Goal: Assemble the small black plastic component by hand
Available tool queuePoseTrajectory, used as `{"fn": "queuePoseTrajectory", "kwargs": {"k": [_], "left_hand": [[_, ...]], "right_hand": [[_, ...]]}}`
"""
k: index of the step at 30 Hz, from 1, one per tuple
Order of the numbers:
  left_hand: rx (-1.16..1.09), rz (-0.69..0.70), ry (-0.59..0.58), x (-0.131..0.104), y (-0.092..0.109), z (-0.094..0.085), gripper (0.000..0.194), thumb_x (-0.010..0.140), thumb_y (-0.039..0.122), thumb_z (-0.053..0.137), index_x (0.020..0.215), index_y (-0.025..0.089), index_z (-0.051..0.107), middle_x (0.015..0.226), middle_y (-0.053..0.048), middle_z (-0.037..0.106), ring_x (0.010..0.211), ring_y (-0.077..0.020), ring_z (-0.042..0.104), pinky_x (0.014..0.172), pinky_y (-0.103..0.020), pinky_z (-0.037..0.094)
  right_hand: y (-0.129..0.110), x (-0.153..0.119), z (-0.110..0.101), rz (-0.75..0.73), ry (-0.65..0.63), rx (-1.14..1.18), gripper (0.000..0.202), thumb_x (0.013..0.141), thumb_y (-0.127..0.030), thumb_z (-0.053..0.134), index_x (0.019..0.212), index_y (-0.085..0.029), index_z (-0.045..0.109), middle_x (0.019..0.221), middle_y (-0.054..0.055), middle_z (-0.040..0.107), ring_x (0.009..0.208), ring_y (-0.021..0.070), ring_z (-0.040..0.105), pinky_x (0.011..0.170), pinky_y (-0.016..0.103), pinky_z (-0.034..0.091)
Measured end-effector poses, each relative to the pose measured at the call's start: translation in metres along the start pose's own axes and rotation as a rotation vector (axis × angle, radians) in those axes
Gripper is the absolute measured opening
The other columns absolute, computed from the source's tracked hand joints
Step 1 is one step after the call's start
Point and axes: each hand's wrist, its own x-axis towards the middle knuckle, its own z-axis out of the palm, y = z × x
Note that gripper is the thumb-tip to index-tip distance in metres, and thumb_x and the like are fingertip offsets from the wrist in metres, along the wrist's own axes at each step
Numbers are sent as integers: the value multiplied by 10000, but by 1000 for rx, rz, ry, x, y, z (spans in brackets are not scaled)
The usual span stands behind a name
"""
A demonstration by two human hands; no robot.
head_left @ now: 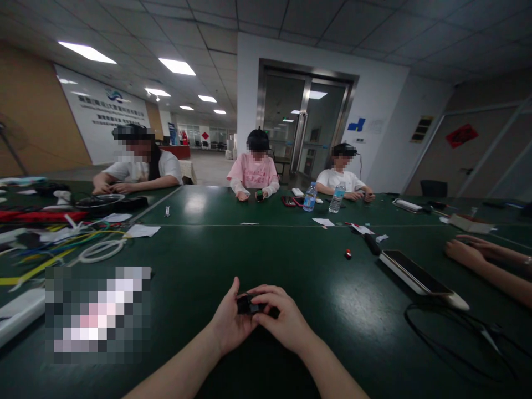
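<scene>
Just above the green table [195, 310], both my hands meet around a small black object [248, 304]. It looks like a dark plastic piece, but its kind is too small and dark to make out. My left hand [230, 318] lies palm up beneath it, with the thumb raised and the fingers curled around its far side. From the right, my right hand [286, 316] pinches the same piece between thumb and fingers. Part of the piece is hidden behind the right fingers.
Cables [102, 250] and papers lie at left beside a blurred-out patch. A white device with a dark top [415, 271], a black cord [432, 338] and a small red item [348, 254] are at right. Two bottles [310, 198] stand farther back. Several people sit around; another person's hands [469, 249] rest at right.
</scene>
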Motion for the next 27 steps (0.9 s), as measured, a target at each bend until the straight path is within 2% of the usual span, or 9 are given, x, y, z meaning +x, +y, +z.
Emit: {"fn": "queuePoseTrajectory", "kwargs": {"k": [4,7,10,15,21,27], "left_hand": [[-31,-12,-198,-5,2,0,529,863,505,293,1055,83,548,863,-127,689,918,-252,639,769,-340,488],[-31,-13,-340,-11,4,2,453,883,426,298,1032,110,586,921,-117,695,1003,-248,604,907,-376,413],[9,-12,-398,-13,4,3,409,872,403,345,1022,120,601,961,-115,695,1041,-231,582,978,-358,345],[66,21,-374,-11,3,1,371,863,391,391,1067,143,576,1001,-88,686,1051,-213,577,1005,-340,315],[106,36,-299,-10,1,1,442,851,456,399,1152,153,513,988,-84,683,1028,-194,585,991,-314,341],[49,58,-308,-9,-1,-3,365,852,404,445,1032,122,593,996,-96,707,982,-184,625,969,-311,371]], "right_hand": [[3,1,1,5,69,118,263,683,-120,636,894,-272,674,1056,54,604,995,217,554,721,328,497],[2,3,0,5,153,175,255,675,-110,640,873,-268,674,1038,49,606,1001,213,561,775,336,477],[0,3,-2,-6,186,203,269,662,-82,642,861,-261,669,1018,38,613,1020,204,557,887,361,425],[1,3,-4,-3,188,232,259,657,-88,645,859,-249,652,992,26,638,1012,203,562,923,373,394],[5,3,-6,-13,170,187,281,671,-129,662,917,-264,650,1047,34,615,1032,207,549,925,376,401],[4,1,-8,2,166,161,258,702,-130,635,916,-273,661,1051,33,600,1012,202,553,876,359,432]]}}
